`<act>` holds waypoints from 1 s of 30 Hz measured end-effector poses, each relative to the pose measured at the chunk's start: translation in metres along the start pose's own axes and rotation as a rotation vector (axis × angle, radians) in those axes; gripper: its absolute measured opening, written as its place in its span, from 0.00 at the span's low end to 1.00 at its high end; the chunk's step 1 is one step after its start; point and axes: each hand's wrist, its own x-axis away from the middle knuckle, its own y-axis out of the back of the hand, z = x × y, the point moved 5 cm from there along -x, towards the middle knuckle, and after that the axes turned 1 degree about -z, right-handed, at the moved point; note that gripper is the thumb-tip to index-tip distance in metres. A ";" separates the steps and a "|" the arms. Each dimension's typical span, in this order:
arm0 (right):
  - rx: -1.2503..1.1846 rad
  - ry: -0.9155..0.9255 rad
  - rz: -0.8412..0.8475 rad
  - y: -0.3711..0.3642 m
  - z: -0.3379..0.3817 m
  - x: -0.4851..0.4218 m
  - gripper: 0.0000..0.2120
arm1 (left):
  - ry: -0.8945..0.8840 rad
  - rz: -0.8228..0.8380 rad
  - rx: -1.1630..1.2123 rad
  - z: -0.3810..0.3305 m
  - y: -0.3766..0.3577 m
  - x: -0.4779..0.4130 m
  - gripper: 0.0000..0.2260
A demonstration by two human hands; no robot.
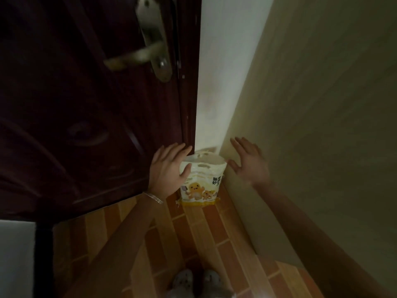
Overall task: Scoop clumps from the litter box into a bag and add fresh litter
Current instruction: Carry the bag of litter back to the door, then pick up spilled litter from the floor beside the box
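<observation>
At the corner between the dark door (86, 104) and the wall (300, 104), the litter bag (200, 183) is stood upright on the tiled floor (204, 233). The left hand (168, 168) is laid against its upper left edge, grip released, thumb touching; the right hand (249, 162) is spread just beside it, grasping nothing. A two-handed lift is judged to be in preparation.

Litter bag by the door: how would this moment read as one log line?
stage: reaching for litter bag | bag: upright on floor, in corner by door | left hand: open, touching bag's side | right hand: open, apart
</observation>
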 end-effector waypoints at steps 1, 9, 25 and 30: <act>0.016 0.012 -0.009 0.024 0.010 0.004 0.34 | -0.014 0.008 -0.010 -0.012 0.023 -0.004 0.21; 0.124 0.095 -0.214 0.187 0.067 0.047 0.29 | -0.053 -0.019 -0.062 -0.091 0.176 -0.030 0.26; 0.196 0.067 -0.306 0.295 0.083 0.181 0.25 | -0.288 -0.089 -0.047 -0.185 0.255 0.012 0.21; 0.232 -0.092 -0.312 0.302 0.076 0.218 0.25 | -0.467 0.094 0.003 -0.216 0.238 0.000 0.22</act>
